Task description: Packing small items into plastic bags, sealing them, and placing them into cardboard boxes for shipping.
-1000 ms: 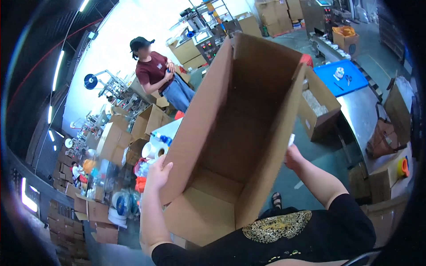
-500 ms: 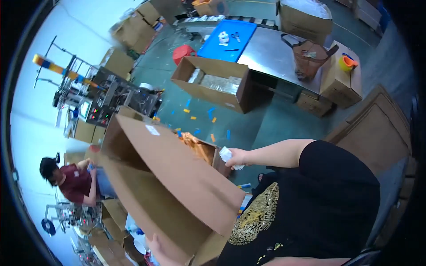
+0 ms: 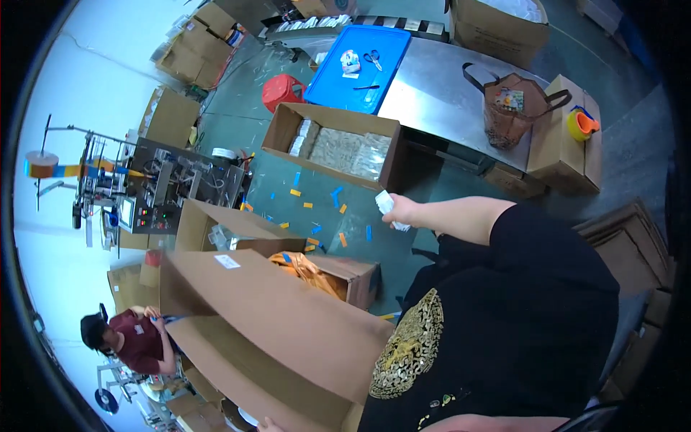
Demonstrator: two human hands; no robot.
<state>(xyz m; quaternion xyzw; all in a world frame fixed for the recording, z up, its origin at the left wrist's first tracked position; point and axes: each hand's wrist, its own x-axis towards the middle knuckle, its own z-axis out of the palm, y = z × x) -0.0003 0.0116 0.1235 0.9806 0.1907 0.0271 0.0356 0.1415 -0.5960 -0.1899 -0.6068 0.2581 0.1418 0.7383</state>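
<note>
The person stands over a large flattened-open cardboard box (image 3: 273, 338), which lies tilted across the lower left of the view, its long brown panel running from near the other worker's shoulder down to the person's black shirt (image 3: 504, 338). The right hand (image 3: 400, 211) is stretched out in front of the body, closed around a small white packet or wad (image 3: 387, 204); what exactly it is stays too small to tell. The left hand (image 3: 268, 425) barely shows at the bottom edge, touching the lower rim of the box, and whether it grips or merely steadies the cardboard cannot be told. Judging from this, the step in hand looks like handling the big box one-handed while the other hand carries the small white thing. The next move would call for a firm hold on the box's lower edge so the panel does not swing, and for freeing the right hand. Beyond lie an open carton of clear-wrapped goods (image 3: 338, 144), a steel surface (image 3: 446, 86) with a blue tray (image 3: 360, 72), and coloured scraps on the green floor (image 3: 317, 209).
</note>
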